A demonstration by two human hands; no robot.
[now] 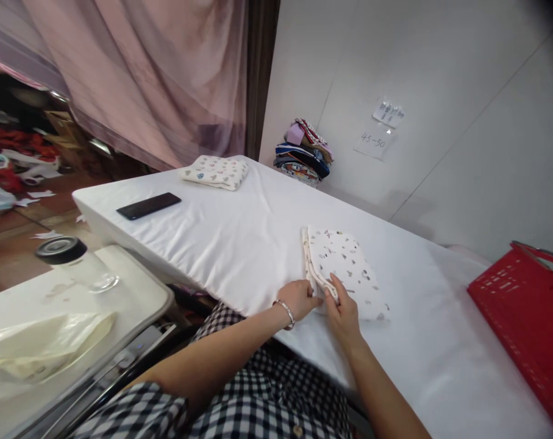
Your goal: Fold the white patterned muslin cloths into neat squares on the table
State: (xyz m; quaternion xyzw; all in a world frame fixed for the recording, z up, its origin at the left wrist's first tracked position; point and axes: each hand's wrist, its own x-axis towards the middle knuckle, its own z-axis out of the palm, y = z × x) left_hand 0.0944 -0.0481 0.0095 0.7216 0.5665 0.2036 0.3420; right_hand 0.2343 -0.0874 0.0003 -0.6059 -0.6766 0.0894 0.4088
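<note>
A folded white cloth with small printed figures [344, 262] lies on the white-covered table [239, 244] in front of me. My left hand [299, 299], with a bracelet on the wrist, pinches the cloth's near corner. My right hand [342, 311] rests on the same near edge, fingers closed on the fabric beside the left hand. A second folded printed cloth [216, 171] lies at the table's far end.
A black phone [149, 205] lies on the table's left part. A stack of folded clothes [303, 152] stands against the wall. A red plastic basket [523, 323] sits at the right. On a side table at the left stand a clear jar with a black lid [75, 262] and a plastic bag [42, 347].
</note>
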